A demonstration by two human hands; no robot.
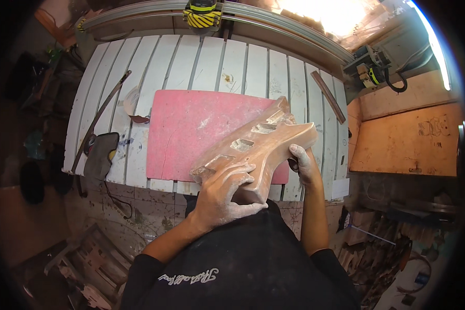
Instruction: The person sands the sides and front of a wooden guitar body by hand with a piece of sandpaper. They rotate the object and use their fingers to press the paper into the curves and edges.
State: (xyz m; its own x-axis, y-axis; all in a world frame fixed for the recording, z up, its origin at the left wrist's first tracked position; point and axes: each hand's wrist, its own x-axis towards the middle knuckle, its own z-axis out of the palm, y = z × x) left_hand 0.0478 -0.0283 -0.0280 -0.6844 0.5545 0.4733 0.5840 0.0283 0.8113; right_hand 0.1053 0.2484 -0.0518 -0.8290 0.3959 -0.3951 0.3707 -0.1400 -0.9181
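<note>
A carved, curved wooden furniture part (pixel 274 150) with two rectangular mortise holes lies slantwise across a pink mat (pixel 178 132), its near end raised over the mat's front edge. Pale dust coats the wood and my fingers. My left hand (pixel 227 192) is wrapped round the near end, fingers over the top and thumb underneath. At the right side, my right hand (pixel 306 165) grips the part's curved arm, thumb on its edge. Its other fingers are mostly hidden below the wood; something small and dark shows there that I cannot make out.
The mat lies on a white slatted table (pixel 232 62). A long dark bar (pixel 101 108), a dark power-tool-like object (pixel 101 155) and a round pale disc (pixel 132 101) lie left. A wooden strip (pixel 328 97) lies right. A metal rail (pixel 284 30) crosses behind; an orange-brown board (pixel 408 142) stands right.
</note>
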